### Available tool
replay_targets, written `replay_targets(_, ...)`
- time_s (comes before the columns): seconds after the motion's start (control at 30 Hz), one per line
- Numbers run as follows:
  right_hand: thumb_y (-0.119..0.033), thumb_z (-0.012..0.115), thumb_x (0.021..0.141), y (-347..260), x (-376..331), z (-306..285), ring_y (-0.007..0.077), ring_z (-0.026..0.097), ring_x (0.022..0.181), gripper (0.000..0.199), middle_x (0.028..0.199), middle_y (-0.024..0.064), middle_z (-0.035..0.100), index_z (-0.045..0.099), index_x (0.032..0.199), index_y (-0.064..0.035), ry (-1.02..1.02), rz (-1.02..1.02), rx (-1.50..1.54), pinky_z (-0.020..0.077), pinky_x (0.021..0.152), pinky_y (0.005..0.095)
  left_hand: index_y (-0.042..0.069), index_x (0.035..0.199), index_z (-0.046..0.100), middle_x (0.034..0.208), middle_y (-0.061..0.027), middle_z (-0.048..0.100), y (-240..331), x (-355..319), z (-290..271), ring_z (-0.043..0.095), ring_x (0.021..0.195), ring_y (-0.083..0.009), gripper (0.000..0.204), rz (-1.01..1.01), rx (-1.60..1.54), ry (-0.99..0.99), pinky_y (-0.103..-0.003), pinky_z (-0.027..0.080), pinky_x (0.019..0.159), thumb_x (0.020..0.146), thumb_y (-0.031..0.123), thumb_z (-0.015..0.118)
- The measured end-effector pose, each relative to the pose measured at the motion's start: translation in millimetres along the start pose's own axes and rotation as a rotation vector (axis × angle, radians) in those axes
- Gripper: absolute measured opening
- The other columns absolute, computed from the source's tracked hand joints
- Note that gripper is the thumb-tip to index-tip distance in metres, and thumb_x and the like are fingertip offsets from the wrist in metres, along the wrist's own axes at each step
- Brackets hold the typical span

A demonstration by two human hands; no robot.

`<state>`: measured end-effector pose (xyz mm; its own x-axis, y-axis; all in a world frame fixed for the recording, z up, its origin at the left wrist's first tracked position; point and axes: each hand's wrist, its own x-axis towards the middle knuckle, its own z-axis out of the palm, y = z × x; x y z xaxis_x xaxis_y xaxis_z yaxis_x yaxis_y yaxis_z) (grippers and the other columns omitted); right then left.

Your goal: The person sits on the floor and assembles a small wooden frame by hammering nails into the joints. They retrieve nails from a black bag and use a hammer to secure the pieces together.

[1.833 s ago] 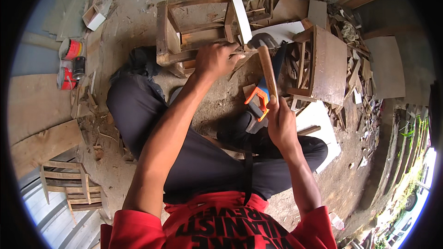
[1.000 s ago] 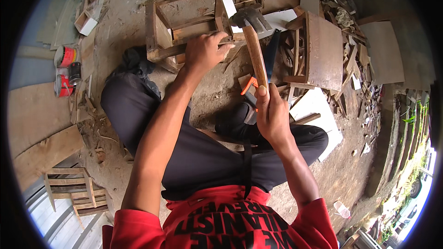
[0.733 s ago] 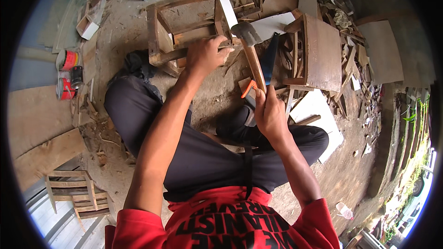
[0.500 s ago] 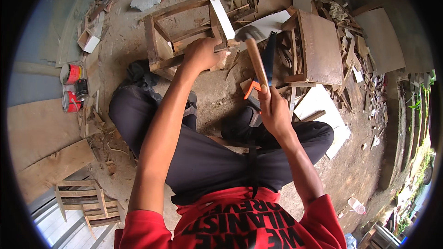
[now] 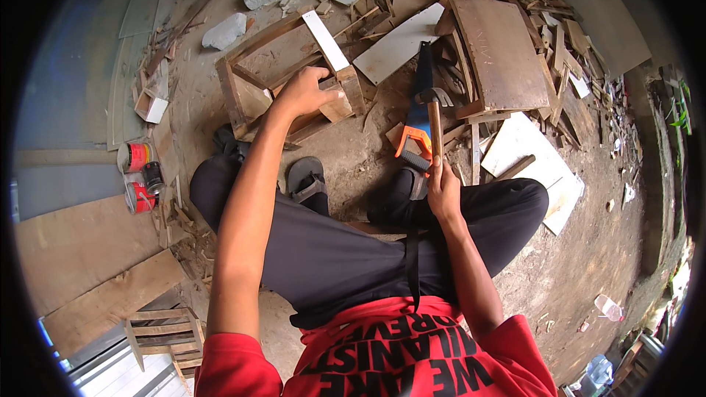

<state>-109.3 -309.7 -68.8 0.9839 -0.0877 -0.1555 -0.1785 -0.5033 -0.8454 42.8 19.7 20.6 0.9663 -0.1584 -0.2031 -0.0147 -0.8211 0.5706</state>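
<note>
While the left hand presses its fingers closed over the small wooden frame on the dirt floor, the right hand grips the claw hammer low on its stiff wooden handle, where the head-heavy tool probably swings best.

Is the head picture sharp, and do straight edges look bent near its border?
Head view: soft even daylight, no glare; the left hand on the wooden frame and the right hand with the hammer look sharp; boards near the rim curve, and the corners are black.
</note>
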Motion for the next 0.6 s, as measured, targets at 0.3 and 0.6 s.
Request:
replay_targets(0.3, -0.034, 0.046, 0.107, 15.7, 2.0, 3.1, 0.0527, 0.063, 0.075, 0.044, 0.072, 0.0334, 0.061, 0.057, 0.096, 0.0064, -0.118, -0.001, 0.024, 0.0465, 0.063, 0.0545, -0.004, 0.099, 0.066, 0.104, -0.0277, 0.068, 16.0, -9.0, 10.4, 0.065, 0.099, -0.0442, 0.043, 0.046, 0.115, 0.168, -0.047, 0.052, 0.084, 0.078, 0.031, 0.079)
replay_targets(0.6, -0.038, 0.044, 0.107, 12.3, 2.5, -3.0, 0.0407, 0.065, 0.067, 0.049, 0.067, 0.0249, 0.061, 0.060, 0.093, 0.0057, -0.095, -0.019, 0.023, 0.0485, 0.061, 0.0467, -0.005, 0.099, 0.064, 0.103, -0.0288, 0.068, 18.3, -11.1, 6.8, 0.064, 0.101, -0.0463, 0.039, 0.082, 0.236, 0.149, -0.048, 0.053, 0.084, 0.079, 0.024, 0.081)
